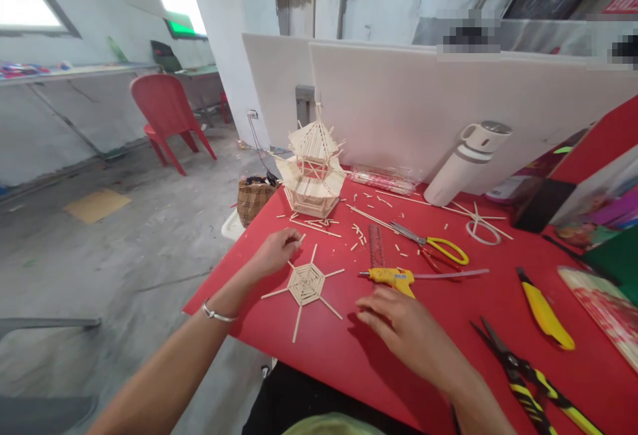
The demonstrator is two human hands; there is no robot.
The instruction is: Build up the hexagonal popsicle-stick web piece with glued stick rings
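Note:
My left hand (275,251) is closed in a pinch, with a short wooden stick (302,238) at its fingertips. Just below it on the red table lies a flat web-like hexagon (306,283) of thin wooden sticks, with spokes reaching past its edge; one spoke runs up near my left hand. My right hand (399,322) hovers over the table to the right of the hexagon, fingers loosely bent and holding nothing I can see. Beside its fingertips rests a yellow glue gun (391,278) with a clear glue stick at its back. A red ruler (376,246) lies behind the gun.
A stick-built pagoda model (314,179) stands at the table's far left. Stick scraps, yellow-handled scissors (443,248), a yellow cutter (547,312), large shears (518,365), a white flask (461,166) and a stick star (476,216) occupy the right. White boards (379,109) rise behind.

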